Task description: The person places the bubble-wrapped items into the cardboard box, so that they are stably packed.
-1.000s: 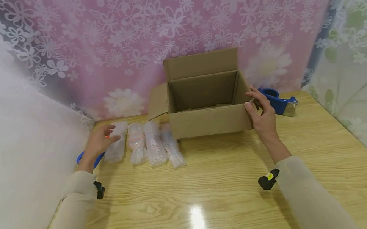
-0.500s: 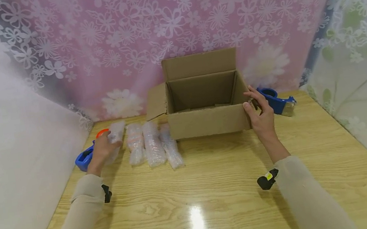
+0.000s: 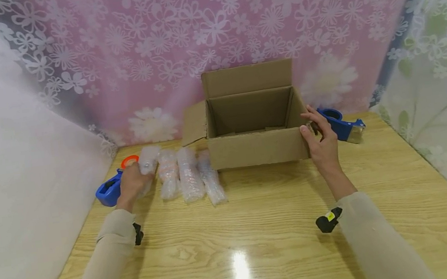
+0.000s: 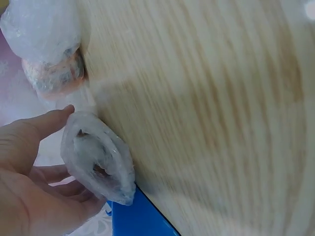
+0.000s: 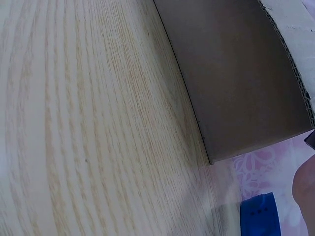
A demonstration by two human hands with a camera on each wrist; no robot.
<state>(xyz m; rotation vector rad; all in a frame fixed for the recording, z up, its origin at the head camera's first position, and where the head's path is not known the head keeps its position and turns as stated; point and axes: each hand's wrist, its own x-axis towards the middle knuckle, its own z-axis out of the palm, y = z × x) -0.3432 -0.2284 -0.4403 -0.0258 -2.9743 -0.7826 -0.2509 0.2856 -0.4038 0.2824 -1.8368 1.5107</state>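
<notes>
Pink floral sheeting is hung behind a wooden table (image 3: 259,228), on which an open cardboard box (image 3: 255,147) is set near the back. The leftmost bubble-wrapped bundle (image 3: 147,160) is gripped by the left hand (image 3: 132,184), fingers and thumb curled round it, beside three more wrapped bundles (image 3: 188,176) lying left of the box. A blue tape dispenser (image 3: 109,193) is seen just left of that hand. The box's front right corner is held by the right hand (image 3: 320,139), thumb on the front wall, with another blue dispenser (image 3: 341,125) just behind it.
</notes>
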